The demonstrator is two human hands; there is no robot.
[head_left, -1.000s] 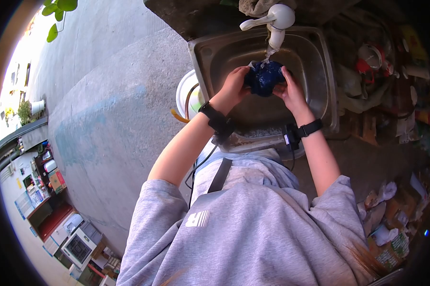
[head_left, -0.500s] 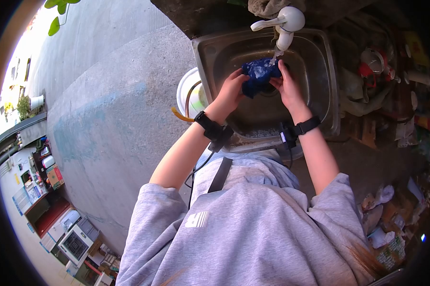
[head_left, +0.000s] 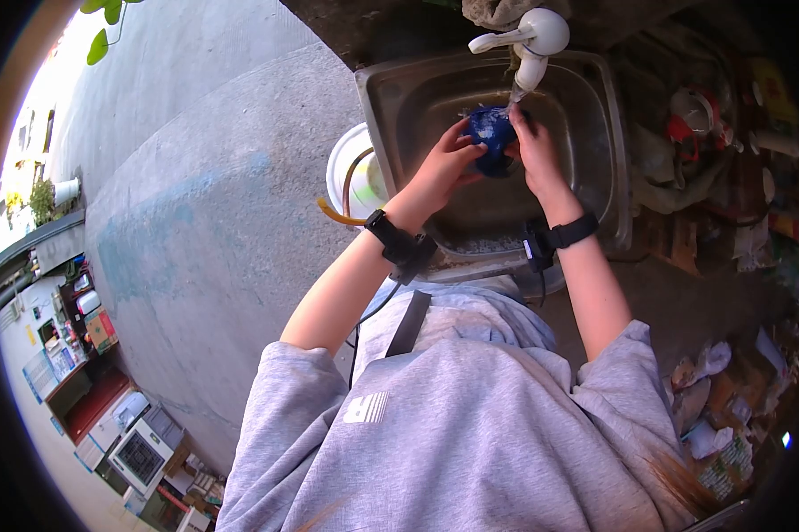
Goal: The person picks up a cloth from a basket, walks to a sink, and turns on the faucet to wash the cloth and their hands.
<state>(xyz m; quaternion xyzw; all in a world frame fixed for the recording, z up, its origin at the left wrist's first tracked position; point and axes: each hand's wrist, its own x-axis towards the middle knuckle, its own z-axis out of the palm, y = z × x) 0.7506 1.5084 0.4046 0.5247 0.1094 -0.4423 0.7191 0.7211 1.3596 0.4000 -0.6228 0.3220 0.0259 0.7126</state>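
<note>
Nearest me is my grey sweatshirt [head_left: 470, 426], and past it my forearms run up toward 12 o'clock, each with a black wristband [head_left: 390, 232]. My left hand [head_left: 444, 173] and right hand [head_left: 534, 151] are close together, both closed on the blue cloth [head_left: 491, 131], which is bunched into a wad. The left grips it from about 8 o'clock and the right from about 4 o'clock. The cloth sits over the basin of the steel sink [head_left: 390, 97], right under the spout of the white tap [head_left: 530, 40] at 12 o'clock, with a thin stream of water landing on its top.

To rinse it well, I judge the wad should stay centred under the stream and low in the basin so that splash stays inside the walls. I would squeeze and roll it between my palms so water reaches the inner folds, taking care my knuckles don't knock the spout. A white bucket [head_left: 346, 173] stands outside the sink at 9 o'clock.
</note>
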